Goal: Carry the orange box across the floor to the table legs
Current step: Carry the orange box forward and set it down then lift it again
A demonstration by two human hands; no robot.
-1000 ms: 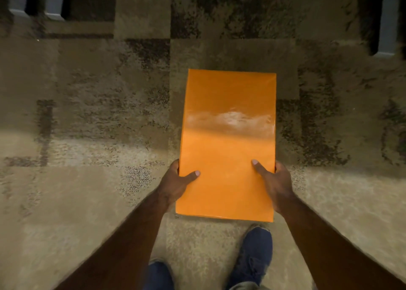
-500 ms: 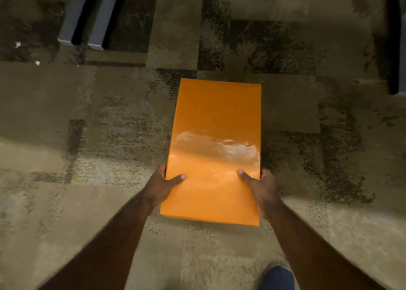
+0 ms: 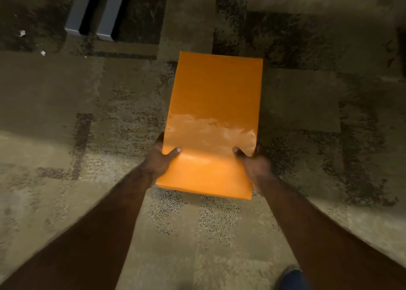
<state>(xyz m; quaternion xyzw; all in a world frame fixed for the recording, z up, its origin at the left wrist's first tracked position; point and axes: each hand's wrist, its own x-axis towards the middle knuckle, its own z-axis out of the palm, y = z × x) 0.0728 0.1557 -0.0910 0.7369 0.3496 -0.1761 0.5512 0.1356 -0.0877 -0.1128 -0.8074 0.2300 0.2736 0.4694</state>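
Observation:
A flat, glossy orange box (image 3: 214,114) is held out in front of me above the carpet, its long side pointing away. My left hand (image 3: 161,161) grips its near left edge with the thumb on top. My right hand (image 3: 251,164) grips the near right edge the same way. Two grey table legs (image 3: 93,15) stand on the floor at the upper left, well beyond the box's far end and to its left.
Patterned tan and dark brown carpet (image 3: 66,92) covers the floor. Small white scraps (image 3: 22,33) lie at the far left near the legs. The toe of a blue shoe (image 3: 291,278) shows at the bottom right. A dark upright edge (image 3: 402,48) is at the far right.
The view has moved forward across the carpet. The grey legs have come nearer and shifted right in the frame. The box stays in both hands, and only one shoe toe still shows.

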